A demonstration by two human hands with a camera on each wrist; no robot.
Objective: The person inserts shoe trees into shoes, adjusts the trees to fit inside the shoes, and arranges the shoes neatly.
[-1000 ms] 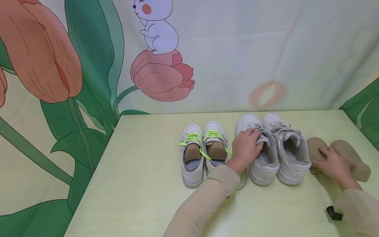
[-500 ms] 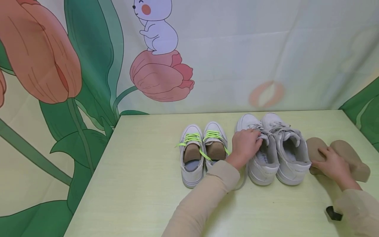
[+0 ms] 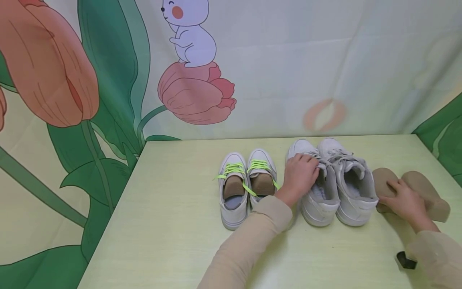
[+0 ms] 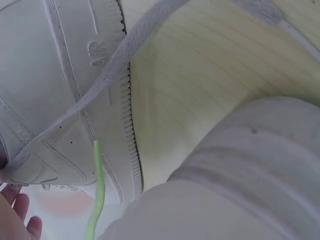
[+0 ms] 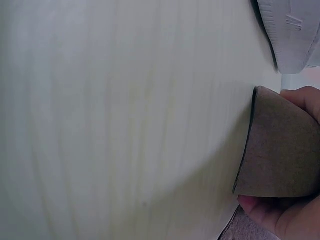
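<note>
My left hand (image 3: 300, 173) grips the tongue area of the left large white sneaker (image 3: 319, 212), fingers curled at its opening. A pale lace (image 4: 107, 75) runs along that shoe's side to my fingers in the left wrist view. Beside it stands the other large sneaker (image 3: 355, 208), its opening showing. At the right my right hand (image 3: 408, 199) holds a brown molded shoe insert (image 5: 280, 145), thumb on one side and fingers on the other. A second brown insert (image 3: 420, 182) lies right against it.
Left of the large pair stand two smaller white sneakers (image 3: 232, 218) with neon green laces and brown inserts (image 3: 262, 184) inside. A small black object (image 3: 406, 260) lies near my right sleeve. A printed cloth backdrop (image 3: 274, 80) rises behind the table (image 3: 162, 224).
My left hand has shifted slightly at the shoe's tongue, which now hides behind my fingers; it showed at the fingertips before. My right hand stays on the insert.
</note>
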